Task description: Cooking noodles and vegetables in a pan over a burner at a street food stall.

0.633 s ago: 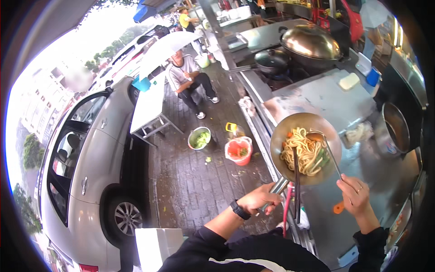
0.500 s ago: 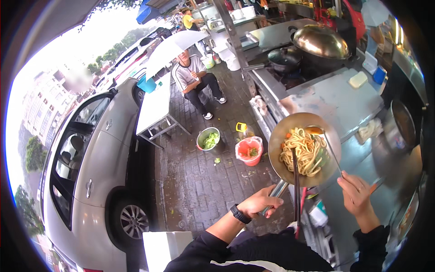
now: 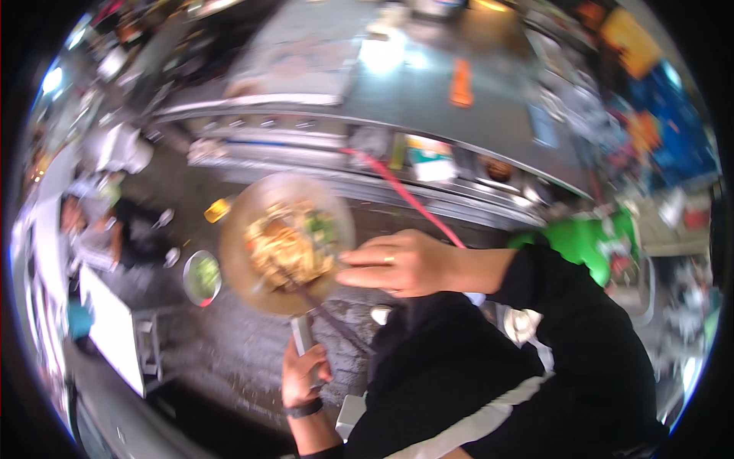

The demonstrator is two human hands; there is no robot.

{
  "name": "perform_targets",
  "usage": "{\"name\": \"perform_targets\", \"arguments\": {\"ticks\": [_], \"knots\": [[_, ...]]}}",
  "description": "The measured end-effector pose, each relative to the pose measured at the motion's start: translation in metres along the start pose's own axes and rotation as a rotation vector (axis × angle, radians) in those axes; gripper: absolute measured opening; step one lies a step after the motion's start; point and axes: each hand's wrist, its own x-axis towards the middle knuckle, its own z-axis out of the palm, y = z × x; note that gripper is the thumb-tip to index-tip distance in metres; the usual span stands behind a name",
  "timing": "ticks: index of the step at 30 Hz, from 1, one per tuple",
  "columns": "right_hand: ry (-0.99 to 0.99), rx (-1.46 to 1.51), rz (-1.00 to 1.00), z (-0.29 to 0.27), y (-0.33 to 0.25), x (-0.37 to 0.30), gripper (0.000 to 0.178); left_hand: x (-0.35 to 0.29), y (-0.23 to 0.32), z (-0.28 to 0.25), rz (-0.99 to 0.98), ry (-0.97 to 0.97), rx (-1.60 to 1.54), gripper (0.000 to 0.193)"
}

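My left hand (image 3: 303, 376), with a dark band on its wrist, is closed around the metal handle (image 3: 303, 334) of a round pan (image 3: 235, 271). Noodles (image 3: 279, 249) with green leaves and orange bits lie in the pan. A pair of dark chopsticks (image 3: 325, 315) slants out of the noodles over the near rim toward my body. My right hand (image 3: 405, 264) is at the pan's right rim, its fingers pressed together and pointing left. Blur and the fingers hide what it holds.
Beyond the pan runs a steel counter (image 3: 428, 107) with an orange object (image 3: 461, 83) on it. A red hose (image 3: 401, 187) hangs before its shelf. On the left are a pot of greens (image 3: 202, 279), a white table (image 3: 111, 329) and a seated person (image 3: 130, 233).
My view has swung right, toward the counter. The pan and both hands now appear farther left. My right hand has come close to the pan's rim; the ladle is no longer plainly visible.
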Motion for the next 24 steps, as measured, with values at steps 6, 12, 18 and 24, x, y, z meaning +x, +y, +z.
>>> {"name": "perform_targets", "arguments": {"ticks": [6,12,18,24], "knots": [[0.029,-0.065,0.181,0.006,-0.035,-0.044,0.045,0.005,-0.033,-0.001,-0.060,-0.105,-0.012,0.061],[0.197,-0.116,0.437,-0.001,-0.035,-0.082,0.031,0.034,-0.048,0.014,-0.157,-0.162,0.026,0.053],[1.129,0.525,1.192,-0.020,-0.015,-0.166,0.022,0.093,-0.085,0.042,-0.242,-0.240,0.211,0.036],[1.754,0.452,1.276,-0.066,0.007,-0.342,0.023,0.160,-0.139,0.096,-0.329,-0.386,0.252,0.038]]}}
